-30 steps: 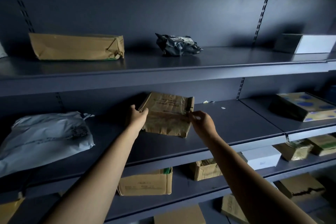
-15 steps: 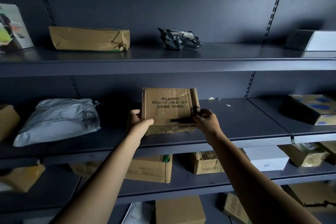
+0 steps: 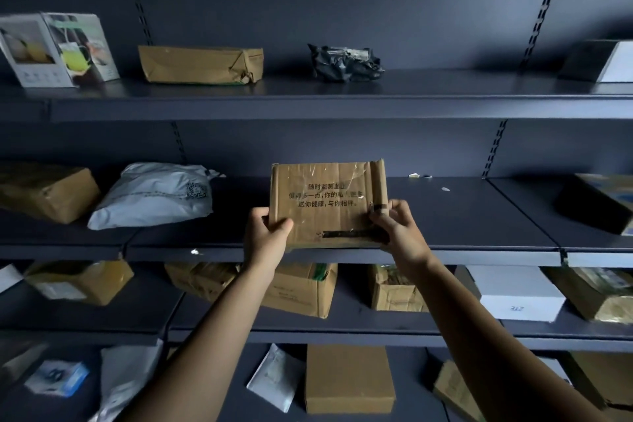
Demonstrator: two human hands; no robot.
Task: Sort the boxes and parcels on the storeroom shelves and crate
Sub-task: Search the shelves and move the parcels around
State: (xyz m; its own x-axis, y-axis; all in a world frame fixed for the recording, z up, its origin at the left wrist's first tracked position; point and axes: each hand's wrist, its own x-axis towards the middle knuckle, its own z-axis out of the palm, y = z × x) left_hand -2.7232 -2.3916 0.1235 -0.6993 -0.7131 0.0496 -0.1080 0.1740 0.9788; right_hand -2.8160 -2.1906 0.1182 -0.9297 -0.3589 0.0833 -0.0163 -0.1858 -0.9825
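Box: a flat cardboard box (image 3: pixel 329 204), brown and creased, its broad face turned to the camera.
Markings: three lines of dark printed characters, glossy clear tape across the face, and a dark strip near the lower edge.
Position: upright, its lower edge at the near lip of the middle shelf (image 3: pixel 479 252); I cannot tell whether it touches the lip.
Left hand (image 3: pixel 265 236): grips the lower left corner, thumb pressed on the face. The fingers are behind the box and hidden.
Right hand (image 3: pixel 399 229): grips the lower right edge with the fingers curled round the side and the thumb on the face.
Top shelf (image 3: pixel 308 106): from left to right, a printed white carton (image 3: pixel 58 48), a long brown parcel (image 3: pixel 200 65), a crumpled black bag (image 3: pixel 344 63) and a white-fronted box (image 3: pixel 606 62), all well apart.
Middle shelf, left: a brown carton (image 3: pixel 44 192) just beside a puffy white mailer (image 3: pixel 154 195).
Middle shelf, right: small white scraps (image 3: pixel 419 175) at the far side and a dark box (image 3: pixel 596 202) at the frame edge.
Lower shelf (image 3: pixel 376 336): several worn brown cartons (image 3: pixel 301 289), a white box (image 3: pixel 513 295) and a shiny wrapped box (image 3: pixel 596 291) at the right.
Bottom level: a square brown box (image 3: pixel 349 378) with a flat white packet (image 3: pixel 274 377) leaning just left of it.
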